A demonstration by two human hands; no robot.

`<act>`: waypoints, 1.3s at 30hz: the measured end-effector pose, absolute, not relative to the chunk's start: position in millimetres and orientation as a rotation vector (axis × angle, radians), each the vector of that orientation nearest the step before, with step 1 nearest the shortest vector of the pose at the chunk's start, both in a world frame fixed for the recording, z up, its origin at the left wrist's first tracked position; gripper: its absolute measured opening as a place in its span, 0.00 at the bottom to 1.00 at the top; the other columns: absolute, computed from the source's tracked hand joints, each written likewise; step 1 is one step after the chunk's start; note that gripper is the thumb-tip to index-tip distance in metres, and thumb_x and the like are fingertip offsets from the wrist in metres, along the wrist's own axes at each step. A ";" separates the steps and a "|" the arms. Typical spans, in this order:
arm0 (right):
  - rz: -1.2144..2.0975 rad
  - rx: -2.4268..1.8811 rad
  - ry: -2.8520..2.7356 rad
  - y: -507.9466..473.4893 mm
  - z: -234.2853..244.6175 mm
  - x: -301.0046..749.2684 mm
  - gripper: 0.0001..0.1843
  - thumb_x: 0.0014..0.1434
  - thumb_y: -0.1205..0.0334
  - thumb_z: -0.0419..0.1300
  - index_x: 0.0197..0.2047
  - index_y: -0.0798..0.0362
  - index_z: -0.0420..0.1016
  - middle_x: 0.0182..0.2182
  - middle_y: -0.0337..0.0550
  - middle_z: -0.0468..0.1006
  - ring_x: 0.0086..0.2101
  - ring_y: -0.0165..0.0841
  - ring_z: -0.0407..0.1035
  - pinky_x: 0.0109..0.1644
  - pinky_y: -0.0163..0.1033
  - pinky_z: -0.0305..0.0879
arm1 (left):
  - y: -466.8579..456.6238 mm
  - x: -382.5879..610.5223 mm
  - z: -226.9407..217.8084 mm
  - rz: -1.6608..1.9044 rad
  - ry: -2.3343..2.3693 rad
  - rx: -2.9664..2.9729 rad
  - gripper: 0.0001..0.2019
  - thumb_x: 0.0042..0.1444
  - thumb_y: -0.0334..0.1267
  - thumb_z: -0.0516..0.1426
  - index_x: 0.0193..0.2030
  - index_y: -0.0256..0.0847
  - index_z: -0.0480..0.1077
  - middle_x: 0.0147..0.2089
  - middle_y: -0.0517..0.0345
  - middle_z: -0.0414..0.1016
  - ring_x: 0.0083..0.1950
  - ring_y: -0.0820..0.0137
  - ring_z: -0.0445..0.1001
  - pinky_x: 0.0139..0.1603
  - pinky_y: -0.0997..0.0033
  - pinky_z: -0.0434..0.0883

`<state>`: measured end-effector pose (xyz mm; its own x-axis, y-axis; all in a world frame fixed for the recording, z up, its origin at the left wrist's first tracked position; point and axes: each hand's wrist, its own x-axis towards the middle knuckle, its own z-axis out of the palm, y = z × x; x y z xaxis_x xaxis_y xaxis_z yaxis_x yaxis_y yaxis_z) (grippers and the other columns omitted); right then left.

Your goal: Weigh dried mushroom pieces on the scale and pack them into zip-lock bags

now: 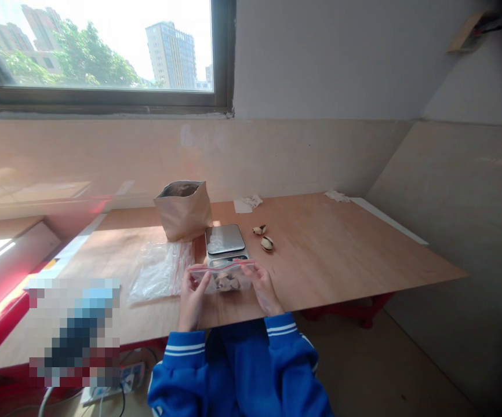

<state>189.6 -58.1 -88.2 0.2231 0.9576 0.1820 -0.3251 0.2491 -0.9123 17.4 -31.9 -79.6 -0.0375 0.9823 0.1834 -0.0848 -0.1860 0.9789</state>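
Between my two hands is a clear zip bag (244, 282) with a red seal line along its top edge. Several brown and cream pieces, which look like dried mushrooms (227, 282), lie inside it. My left hand (193, 295) grips the bag's left end, thumb in front. At the right end, my right hand (265, 285) pinches the top corner. Just beyond the bag stands a kitchen scale (225, 238) with a bare metal plate; the bag partly covers its display. Two loose dried mushrooms (267, 244) rest on the table right of the scale.
An open brown paper bag (184, 213) stands behind and left of the scale. A pile of clear zip bags (157, 272) lies left of my hands. Crumpled white paper (251, 201) sits near the wall. A blurred-out object (81, 324) is on the wooden table (342, 249) at left.
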 end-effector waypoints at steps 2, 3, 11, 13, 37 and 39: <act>1.092 -0.849 -0.914 -58.9 -87.5 188.0 0.17 0.53 0.53 0.63 0.45 0.51 0.74 0.46 0.46 0.78 0.46 0.39 0.73 0.54 0.48 0.66 | -31.3 18.4 -80.2 1.396 1.062 1.261 0.17 0.48 0.44 0.62 0.43 0.39 0.68 0.40 0.56 0.75 0.44 0.67 0.74 0.48 0.67 0.69; 1.092 -0.857 -0.921 -58.7 -88.2 187.3 0.17 0.53 0.54 0.64 0.45 0.50 0.74 0.45 0.46 0.79 0.45 0.39 0.73 0.53 0.48 0.66 | -31.0 18.8 -80.5 1.388 1.053 1.257 0.17 0.48 0.44 0.62 0.42 0.39 0.69 0.40 0.55 0.75 0.44 0.67 0.74 0.49 0.66 0.69; 0.939 -1.032 -0.918 -51.5 -100.0 188.8 0.16 0.49 0.51 0.66 0.36 0.54 0.78 0.35 0.45 0.81 0.40 0.38 0.74 0.49 0.44 0.68 | -31.4 16.1 -80.2 1.341 1.017 1.262 0.15 0.49 0.42 0.62 0.42 0.37 0.75 0.46 0.51 0.77 0.51 0.63 0.73 0.57 0.61 0.66; 0.927 -1.038 -0.933 -51.5 -100.6 190.6 0.15 0.49 0.52 0.66 0.36 0.54 0.79 0.35 0.44 0.81 0.39 0.37 0.74 0.49 0.43 0.68 | -31.2 14.7 -81.2 1.333 1.017 1.275 0.14 0.50 0.42 0.62 0.42 0.37 0.75 0.46 0.51 0.78 0.50 0.63 0.74 0.56 0.61 0.66; 0.948 -0.992 -0.883 -52.8 -99.9 182.7 0.17 0.51 0.53 0.64 0.42 0.52 0.76 0.38 0.43 0.80 0.41 0.36 0.73 0.48 0.41 0.67 | -31.1 18.1 -88.1 1.376 1.000 1.264 0.15 0.47 0.42 0.64 0.40 0.38 0.73 0.39 0.56 0.77 0.42 0.68 0.75 0.45 0.70 0.71; 0.999 -0.957 -0.910 -54.6 -97.1 182.9 0.21 0.52 0.52 0.63 0.48 0.51 0.74 0.42 0.43 0.79 0.43 0.36 0.72 0.50 0.41 0.67 | -31.2 19.5 -89.1 1.350 0.994 1.236 0.19 0.46 0.42 0.64 0.45 0.38 0.72 0.44 0.54 0.77 0.46 0.66 0.75 0.48 0.67 0.70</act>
<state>182.9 -54.6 -97.1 0.2778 0.9456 0.1695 -0.2569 0.2432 -0.9354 19.5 -31.2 -89.1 0.0349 0.9870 0.1571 -0.1435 -0.1506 0.9781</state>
